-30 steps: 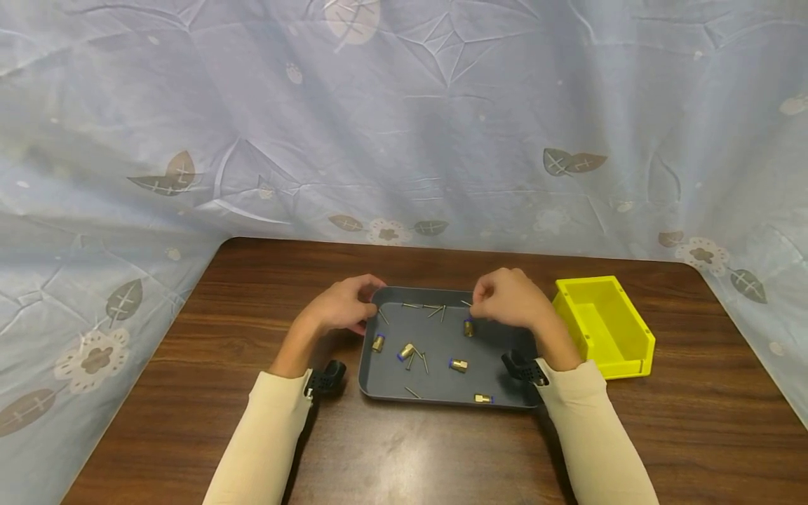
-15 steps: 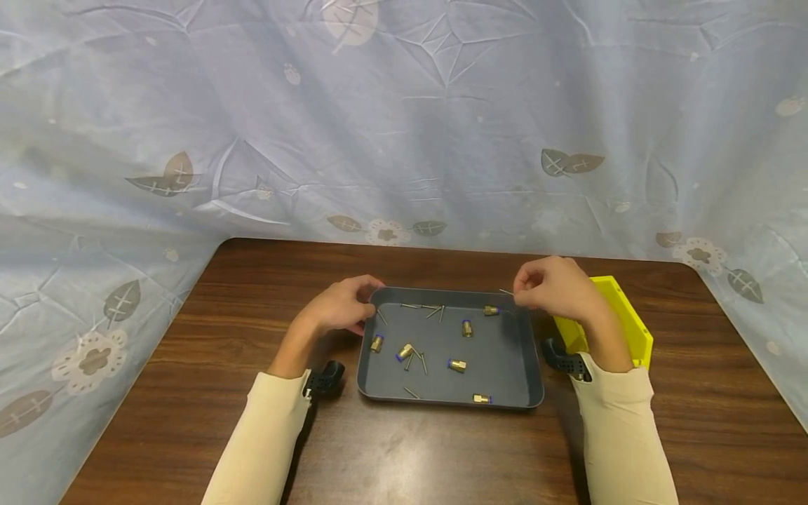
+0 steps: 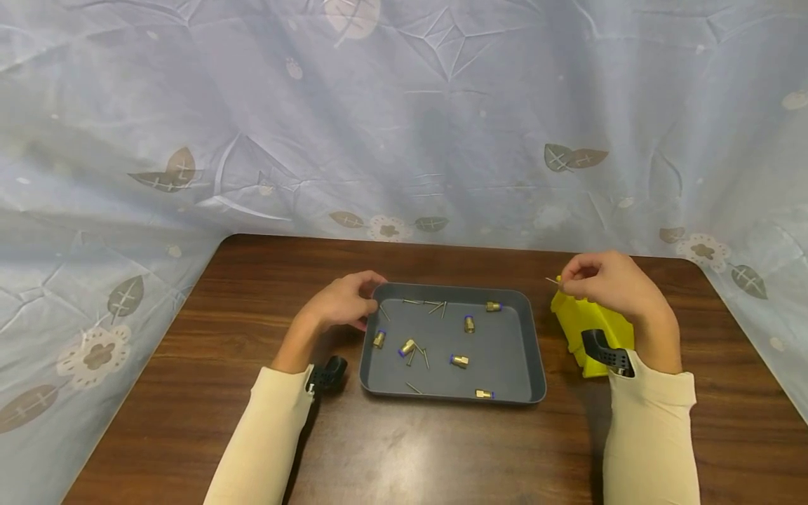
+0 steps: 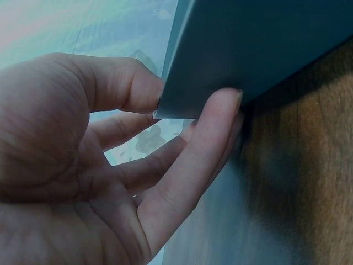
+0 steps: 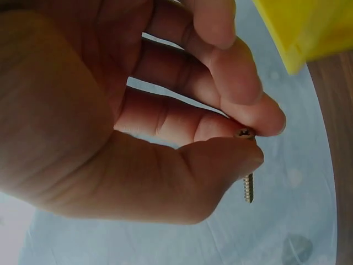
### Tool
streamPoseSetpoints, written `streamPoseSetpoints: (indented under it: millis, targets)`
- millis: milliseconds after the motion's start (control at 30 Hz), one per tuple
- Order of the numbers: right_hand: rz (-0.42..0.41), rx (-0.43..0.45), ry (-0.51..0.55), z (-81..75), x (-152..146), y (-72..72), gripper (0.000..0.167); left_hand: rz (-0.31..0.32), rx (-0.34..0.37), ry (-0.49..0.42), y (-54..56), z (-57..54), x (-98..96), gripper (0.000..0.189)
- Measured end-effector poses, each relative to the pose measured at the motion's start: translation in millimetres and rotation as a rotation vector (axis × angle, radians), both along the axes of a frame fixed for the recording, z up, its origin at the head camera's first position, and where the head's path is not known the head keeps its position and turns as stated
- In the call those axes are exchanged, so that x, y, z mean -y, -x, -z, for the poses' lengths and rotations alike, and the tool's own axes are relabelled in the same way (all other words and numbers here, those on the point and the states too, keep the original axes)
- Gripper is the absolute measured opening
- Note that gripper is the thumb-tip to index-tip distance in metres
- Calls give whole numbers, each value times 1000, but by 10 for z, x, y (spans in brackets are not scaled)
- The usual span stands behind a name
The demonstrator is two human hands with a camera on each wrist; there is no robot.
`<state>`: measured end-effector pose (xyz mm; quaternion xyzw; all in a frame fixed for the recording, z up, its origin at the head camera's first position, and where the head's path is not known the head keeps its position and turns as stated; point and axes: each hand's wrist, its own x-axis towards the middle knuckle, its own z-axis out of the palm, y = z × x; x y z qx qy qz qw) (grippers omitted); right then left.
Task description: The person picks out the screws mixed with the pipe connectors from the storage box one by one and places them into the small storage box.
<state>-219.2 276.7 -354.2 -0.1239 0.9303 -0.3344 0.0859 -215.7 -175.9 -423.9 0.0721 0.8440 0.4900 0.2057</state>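
One cross-slotted screwhead (image 5: 244,133), right wrist only

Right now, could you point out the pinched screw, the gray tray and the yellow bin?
Pinched screw (image 5: 249,189): right wrist view, on its threaded end.
Gray tray (image 3: 508,351): head view, on its bare floor.
Yellow bin (image 3: 574,326): head view, on its tray-facing side.

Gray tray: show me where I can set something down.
The gray tray is bare between its right wall, far-right brass fitting and near-edge brass fitting. Its left half is crowded: screws and two more fittings.
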Motion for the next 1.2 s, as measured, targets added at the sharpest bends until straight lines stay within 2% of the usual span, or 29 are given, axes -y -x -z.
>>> streamPoseSetpoints:
  millis: [167,333,467,733,900,1200]
  targets:
    - [61,19,-16,30,-192,-11,17,4,-2,0,5,7,3,51]
    - [114,63,-11,69,-351,-6,27,8,-6,6,5,9,5,51]
    - [154,106,7,115,-439,11,28,10,-14,6,3,22,10,51]
    - [199,140,3,185,-510,37,27,2,-7,3,3,12,4,51]
    - [243,158,31,227,-505,53,32,0,-5,1,3,2,3,51]
    - [217,136,-14,248,-471,77,28,-6,-2,7,14,11,2,53]
